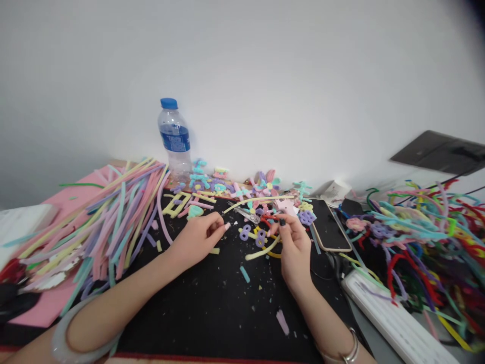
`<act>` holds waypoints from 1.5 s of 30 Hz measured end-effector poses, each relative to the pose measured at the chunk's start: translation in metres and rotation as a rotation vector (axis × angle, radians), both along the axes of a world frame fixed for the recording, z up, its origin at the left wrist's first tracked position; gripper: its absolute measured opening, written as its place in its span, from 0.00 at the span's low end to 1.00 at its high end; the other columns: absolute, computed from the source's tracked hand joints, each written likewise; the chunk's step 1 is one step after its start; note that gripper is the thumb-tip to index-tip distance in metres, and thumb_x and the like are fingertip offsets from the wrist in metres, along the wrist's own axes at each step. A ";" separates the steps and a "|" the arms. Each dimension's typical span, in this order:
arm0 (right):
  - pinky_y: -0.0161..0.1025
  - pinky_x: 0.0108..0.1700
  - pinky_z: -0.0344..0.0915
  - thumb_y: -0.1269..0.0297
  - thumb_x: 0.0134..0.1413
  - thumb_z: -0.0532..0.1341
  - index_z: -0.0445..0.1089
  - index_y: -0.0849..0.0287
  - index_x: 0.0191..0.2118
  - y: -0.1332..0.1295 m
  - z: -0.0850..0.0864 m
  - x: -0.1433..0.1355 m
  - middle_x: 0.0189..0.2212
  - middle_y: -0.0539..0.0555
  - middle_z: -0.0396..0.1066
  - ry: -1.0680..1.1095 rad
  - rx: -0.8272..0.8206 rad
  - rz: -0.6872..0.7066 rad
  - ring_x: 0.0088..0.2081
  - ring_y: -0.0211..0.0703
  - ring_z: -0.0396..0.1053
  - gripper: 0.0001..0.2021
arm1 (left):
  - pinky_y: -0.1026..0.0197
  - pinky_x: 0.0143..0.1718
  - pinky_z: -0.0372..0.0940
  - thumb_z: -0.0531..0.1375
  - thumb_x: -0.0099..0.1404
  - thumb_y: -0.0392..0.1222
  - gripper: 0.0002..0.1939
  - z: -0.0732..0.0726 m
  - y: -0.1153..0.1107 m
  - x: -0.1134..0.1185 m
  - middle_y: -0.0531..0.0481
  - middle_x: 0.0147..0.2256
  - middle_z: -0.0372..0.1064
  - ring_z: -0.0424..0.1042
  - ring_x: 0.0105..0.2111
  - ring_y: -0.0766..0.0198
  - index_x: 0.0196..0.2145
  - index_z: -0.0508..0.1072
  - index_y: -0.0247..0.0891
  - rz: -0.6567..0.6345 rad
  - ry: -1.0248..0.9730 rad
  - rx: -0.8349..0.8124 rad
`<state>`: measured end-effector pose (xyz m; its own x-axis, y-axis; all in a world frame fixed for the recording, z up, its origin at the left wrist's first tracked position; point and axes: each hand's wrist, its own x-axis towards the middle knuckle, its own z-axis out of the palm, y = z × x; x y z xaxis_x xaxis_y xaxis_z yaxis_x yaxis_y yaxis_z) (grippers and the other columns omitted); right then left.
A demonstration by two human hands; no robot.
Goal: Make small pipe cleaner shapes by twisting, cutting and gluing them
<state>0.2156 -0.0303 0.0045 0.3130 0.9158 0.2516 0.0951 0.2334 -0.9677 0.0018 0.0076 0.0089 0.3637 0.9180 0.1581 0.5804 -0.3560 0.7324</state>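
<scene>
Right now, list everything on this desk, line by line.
Clear plastic water bottle: one, blue cap and label, upright by the wall.
Long pastel pipe cleaners: a heap, pink, yellow, blue, purple, left.
Bright tangled pipe cleaners: a heap, red, teal, yellow, right.
Small bent pipe-cleaner shapes: many, pastel, along the back.
Black desk mat: one, centre, strewn with scraps.
Dark smartphone: one, flat, right of the hands.
White keyboard: one, lower right.
Pink sheet: one, left.
Left hand: pinching, contents unclear; pale bangle on that arm.
Right hand: pinching a red piece.
</scene>
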 end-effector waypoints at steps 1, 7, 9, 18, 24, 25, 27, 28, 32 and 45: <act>0.34 0.29 0.58 0.63 0.60 0.53 0.66 0.56 0.40 0.001 0.001 0.002 0.20 0.45 0.62 -0.041 -0.037 0.000 0.23 0.37 0.61 0.08 | 0.66 0.23 0.52 0.52 0.65 0.44 0.11 -0.001 0.000 0.000 0.58 0.19 0.57 0.57 0.19 0.69 0.26 0.63 0.38 0.005 0.003 0.018; 0.35 0.28 0.57 0.63 0.53 0.58 0.68 0.57 0.37 0.005 0.004 0.011 0.23 0.49 0.67 -0.727 -0.275 0.094 0.24 0.41 0.65 0.06 | 0.64 0.28 0.57 0.52 0.64 0.42 0.08 -0.003 0.008 -0.005 0.52 0.29 0.68 0.62 0.23 0.67 0.35 0.70 0.38 0.006 0.061 0.146; 0.36 0.30 0.58 0.64 0.49 0.62 0.68 0.56 0.37 0.005 0.003 0.011 0.26 0.51 0.71 -0.924 -0.354 0.133 0.28 0.45 0.69 0.07 | 0.63 0.29 0.58 0.52 0.64 0.42 0.09 -0.003 0.011 -0.008 0.51 0.29 0.70 0.63 0.24 0.66 0.35 0.71 0.38 0.052 0.071 0.177; 0.35 0.33 0.59 0.66 0.51 0.60 0.71 0.56 0.35 0.012 0.007 -0.009 0.26 0.50 0.74 -1.032 -0.383 0.244 0.29 0.43 0.70 0.05 | 0.63 0.31 0.58 0.51 0.65 0.44 0.11 0.007 0.021 -0.023 0.50 0.31 0.72 0.67 0.28 0.63 0.35 0.72 0.39 0.066 0.173 0.221; 0.34 0.30 0.56 0.65 0.49 0.62 0.71 0.56 0.35 0.028 0.009 -0.037 0.26 0.51 0.72 -1.064 -0.366 0.261 0.28 0.42 0.68 0.06 | 0.65 0.29 0.56 0.55 0.62 0.45 0.09 0.030 0.022 -0.035 0.54 0.26 0.70 0.67 0.27 0.65 0.31 0.74 0.41 -0.223 0.299 0.050; 0.34 0.30 0.55 0.64 0.48 0.62 0.72 0.55 0.35 0.030 0.008 -0.040 0.25 0.51 0.72 -1.096 -0.374 0.260 0.29 0.42 0.68 0.06 | 0.65 0.27 0.55 0.56 0.61 0.44 0.08 0.032 0.022 -0.038 0.54 0.26 0.70 0.67 0.27 0.65 0.30 0.74 0.41 -0.276 0.332 -0.011; 0.34 0.29 0.53 0.63 0.46 0.64 0.72 0.54 0.34 0.034 0.006 -0.044 0.25 0.50 0.70 -1.133 -0.394 0.267 0.29 0.43 0.68 0.07 | 0.66 0.27 0.55 0.58 0.58 0.42 0.06 0.032 0.020 -0.041 0.55 0.28 0.71 0.68 0.28 0.65 0.30 0.75 0.43 -0.348 0.383 -0.107; 0.34 0.29 0.53 0.63 0.45 0.64 0.71 0.54 0.35 0.035 0.005 -0.045 0.25 0.50 0.70 -1.134 -0.400 0.272 0.29 0.43 0.68 0.08 | 0.66 0.27 0.55 0.59 0.57 0.42 0.05 0.031 0.019 -0.042 0.55 0.29 0.71 0.68 0.29 0.65 0.30 0.75 0.43 -0.363 0.400 -0.136; 0.33 0.27 0.52 0.64 0.44 0.66 0.68 0.55 0.38 0.035 0.003 -0.043 0.25 0.49 0.69 -1.077 -0.404 0.269 0.28 0.42 0.67 0.13 | 0.64 0.29 0.56 0.61 0.54 0.41 0.04 0.023 0.017 -0.041 0.53 0.29 0.71 0.68 0.29 0.63 0.28 0.75 0.43 -0.369 0.427 -0.163; 0.34 0.30 0.56 0.69 0.49 0.61 0.70 0.54 0.35 0.033 0.002 -0.040 0.22 0.48 0.69 -1.022 -0.307 0.250 0.27 0.42 0.68 0.05 | 0.63 0.30 0.56 0.58 0.55 0.36 0.06 0.020 0.011 -0.032 0.52 0.26 0.70 0.67 0.29 0.61 0.22 0.72 0.41 -0.331 0.384 -0.073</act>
<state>0.1758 0.0028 0.0065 -0.1168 0.9925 0.0365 0.8694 0.1199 -0.4794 -0.0306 0.0184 0.0290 0.6559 0.7476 -0.1044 0.6774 -0.5220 0.5183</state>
